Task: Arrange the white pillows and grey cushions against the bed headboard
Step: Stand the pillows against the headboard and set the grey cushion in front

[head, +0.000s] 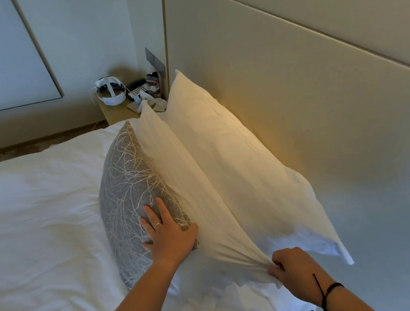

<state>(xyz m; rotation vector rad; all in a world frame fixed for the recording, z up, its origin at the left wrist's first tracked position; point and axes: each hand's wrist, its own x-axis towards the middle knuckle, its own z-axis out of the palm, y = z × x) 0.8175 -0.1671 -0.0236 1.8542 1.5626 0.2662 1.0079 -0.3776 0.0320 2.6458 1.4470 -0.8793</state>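
Two white pillows stand on edge along the beige headboard (pixel 307 96). The rear pillow (pixel 227 152) leans on the headboard, and the front pillow (pixel 175 174) rests against it. A grey cushion (pixel 124 180) with a pale branch pattern stands upright in front of them. My left hand (pixel 168 231) lies flat on the cushion's near end, fingers spread, thumb at its corner. My right hand (pixel 291 267) pinches the near corner of the front white pillow's cover.
The bed (pixel 30 215) has a white duvet spreading to the left. Beyond the pillows a bedside table (pixel 118 113) holds a white headset (pixel 110 90), a phone and small items. A framed picture (pixel 0 56) hangs on the left wall.
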